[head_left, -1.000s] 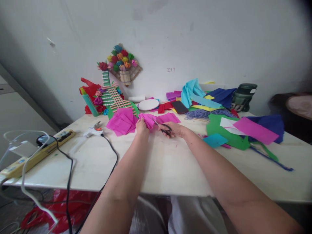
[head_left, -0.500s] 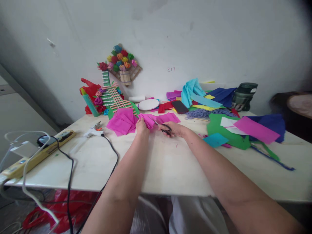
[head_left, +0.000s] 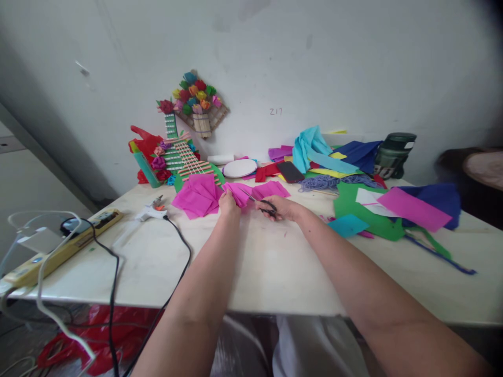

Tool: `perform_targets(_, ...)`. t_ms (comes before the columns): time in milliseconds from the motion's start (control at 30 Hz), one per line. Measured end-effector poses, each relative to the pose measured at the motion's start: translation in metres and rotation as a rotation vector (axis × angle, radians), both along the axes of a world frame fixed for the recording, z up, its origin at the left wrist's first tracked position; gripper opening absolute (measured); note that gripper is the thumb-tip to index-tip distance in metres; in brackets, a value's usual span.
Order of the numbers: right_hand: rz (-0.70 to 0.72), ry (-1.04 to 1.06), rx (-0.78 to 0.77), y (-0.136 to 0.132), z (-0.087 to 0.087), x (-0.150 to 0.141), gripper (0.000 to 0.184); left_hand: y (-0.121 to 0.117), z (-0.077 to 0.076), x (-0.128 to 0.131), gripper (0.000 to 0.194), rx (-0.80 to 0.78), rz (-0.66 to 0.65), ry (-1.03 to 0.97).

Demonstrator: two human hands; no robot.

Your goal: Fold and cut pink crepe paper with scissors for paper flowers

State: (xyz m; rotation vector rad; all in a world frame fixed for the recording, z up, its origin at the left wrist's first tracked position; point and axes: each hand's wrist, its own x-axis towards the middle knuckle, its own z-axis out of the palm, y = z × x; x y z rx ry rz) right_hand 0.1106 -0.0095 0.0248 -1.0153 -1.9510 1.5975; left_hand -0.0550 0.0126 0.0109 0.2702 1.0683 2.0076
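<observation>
Pink crepe paper (head_left: 202, 195) lies folded and spread across the middle of the table. My left hand (head_left: 229, 203) is closed on its near edge, pinching the paper. In my right hand (head_left: 283, 207) are scissors (head_left: 269, 208) with black handles, my fingers wrapped round the loops. Their blades point left and away from me, up against the pink paper close to my left hand. Whether the blades are apart cannot be made out. Part of the paper stretches behind my right hand.
A glue gun (head_left: 151, 209) and a power strip (head_left: 66, 251) with trailing cables lie at the left. Behind the paper stand a craft guitar (head_left: 192, 159) and a phone (head_left: 290, 172). Coloured sheets (head_left: 363, 220) and a dark jar (head_left: 394, 155) are at the right.
</observation>
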Motion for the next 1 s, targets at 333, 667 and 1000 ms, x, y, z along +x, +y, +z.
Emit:
perform_targets(333, -0.004, -0.012, 0.043, 0.0024, -0.0044, 0.0002, 0.024, 0.0032, -0.0031, -0.0013, 0.018, 0.006, -0.003, -0.011)
perform_targets(667, -0.016, 0.007, -0.002, 0.0024, -0.0036, 0.0001, 0.024, 0.0002, 0.0010, 0.0012, 0.018, -0.008, 0.003, -0.034)
perform_targets(1000, -0.023, 0.021, -0.002, -0.0001, -0.0013, 0.0020, 0.038, 0.0050, -0.0052, 0.0030, 0.011, 0.022, -0.041, -0.048)
